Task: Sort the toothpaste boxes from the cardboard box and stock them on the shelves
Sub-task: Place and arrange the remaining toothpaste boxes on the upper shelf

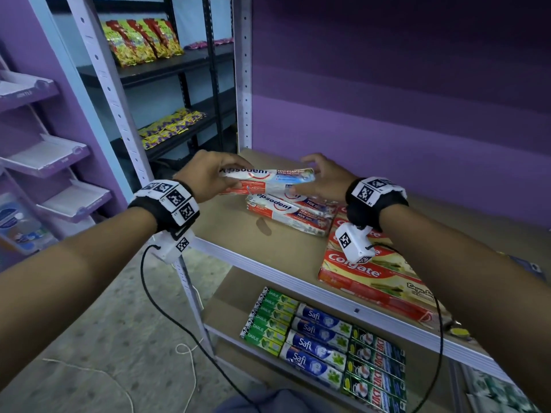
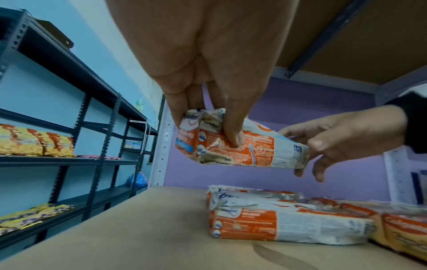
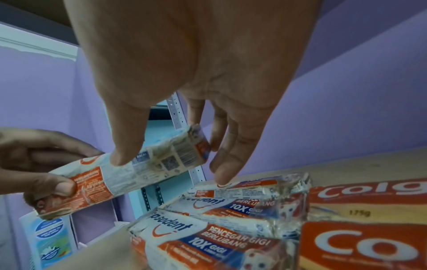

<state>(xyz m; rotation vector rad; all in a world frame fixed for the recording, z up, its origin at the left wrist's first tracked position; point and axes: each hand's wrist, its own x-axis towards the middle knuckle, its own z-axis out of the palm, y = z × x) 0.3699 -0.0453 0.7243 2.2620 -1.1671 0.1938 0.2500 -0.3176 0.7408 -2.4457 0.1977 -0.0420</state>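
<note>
A shrink-wrapped Pepsodent pack (image 1: 268, 181) (image 2: 242, 146) (image 3: 143, 171) hangs level above the brown shelf board (image 1: 238, 234), held at both ends. My left hand (image 1: 217, 180) (image 2: 208, 102) pinches its left end between thumb and fingers. My right hand (image 1: 316, 180) (image 3: 184, 138) grips the right end, thumb in front and fingers behind. Just below lie more Pepsodent packs (image 1: 289, 213) (image 2: 289, 228) (image 3: 219, 237), flat on the board. To their right sit red Colgate packs (image 1: 372, 275) (image 3: 369, 246). The cardboard box is not in view.
The lower shelf carries rows of green Darlie boxes (image 1: 271, 317), blue Safi boxes (image 1: 319, 344) and green-red boxes (image 1: 375, 368). A grey upright post (image 1: 244, 70) bounds the shelf's left side. A black rack with snack packets (image 1: 143, 40) stands behind; a purple display stand (image 1: 44, 156) at left.
</note>
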